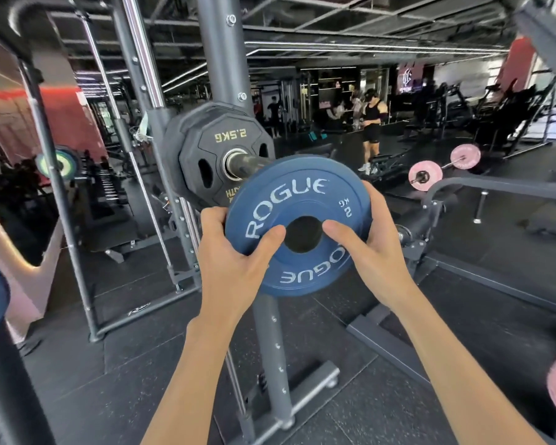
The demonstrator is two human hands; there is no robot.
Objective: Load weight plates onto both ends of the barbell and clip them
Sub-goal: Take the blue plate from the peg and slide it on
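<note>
Both hands, left hand (235, 255) and right hand (366, 248), grip blue plate (297, 200) between them.

The blue plate (302, 200) has a smooth, matt, rubber-like face with white lettering. Behind the blue plate, the black plate (206, 146) is matt with gold lettering, and the barbell sleeve (249, 162) is dark metal with a glossy chrome collar.

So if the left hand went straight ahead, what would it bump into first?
Probably the black 2.5 kg plate on the barbell sleeve. The left hand grips the rim of the blue plate just in front of it. Depth is hard to judge, so the gap is unclear.
</note>
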